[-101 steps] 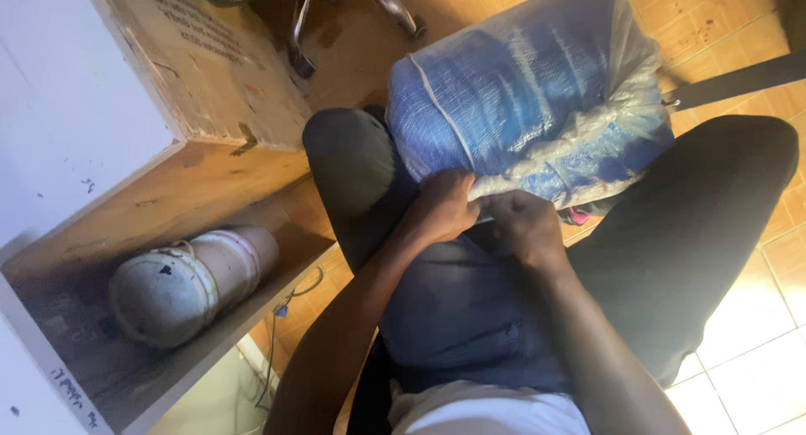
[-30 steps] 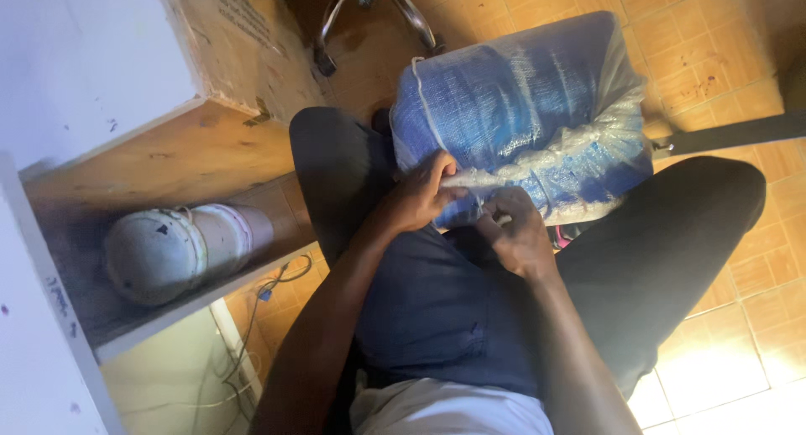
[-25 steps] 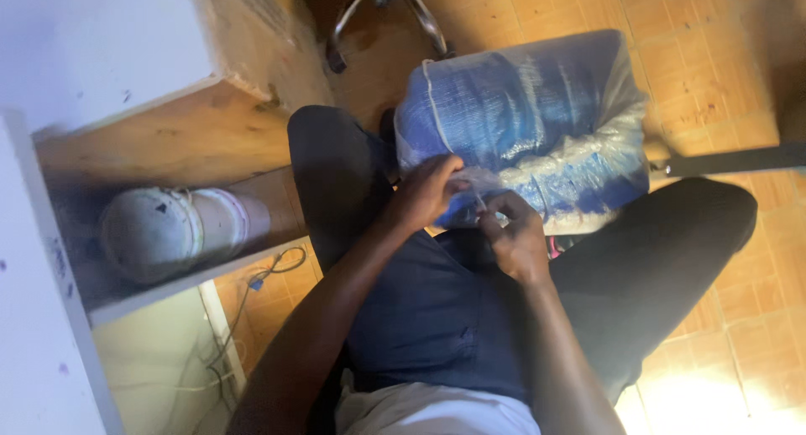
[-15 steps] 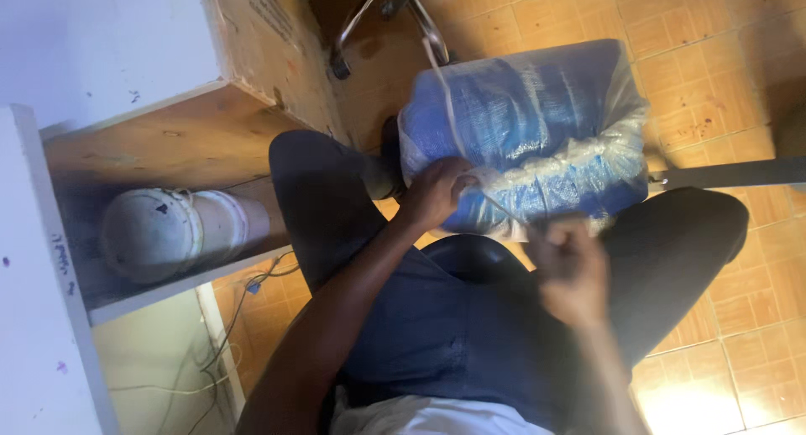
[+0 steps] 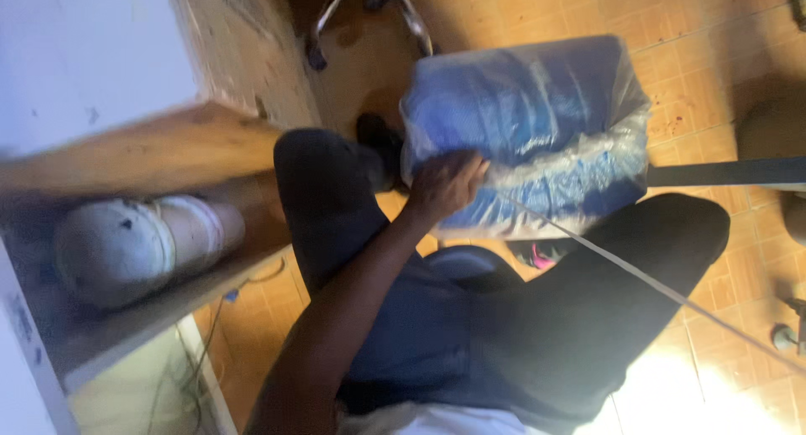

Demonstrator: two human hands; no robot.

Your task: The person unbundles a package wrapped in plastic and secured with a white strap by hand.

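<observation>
Left hand (image 5: 445,183) is clamped on the near edge of the blue plastic-wrapped bale (image 5: 525,133) sitting on the floor between the knees. A thin strap (image 5: 638,275) runs off rightward, probably pulled loose; wrap looks mostly intact. Right hand's out of shot.

Wooden shelf (image 5: 143,154) at left, white board (image 5: 84,57) above it. Pale cylinder (image 5: 138,246) lying on side inside shelf, blurred. Cables (image 5: 214,334) on floor below shelf. Tiled floor (image 5: 714,32), orange-brown, bright glare at lower right. Chair base (image 5: 369,19) with metal legs and castor at top. Dark bar (image 5: 726,172) running in from right edge. Small pink object (image 5: 541,257) on floor between legs, too blurred to tell.
</observation>
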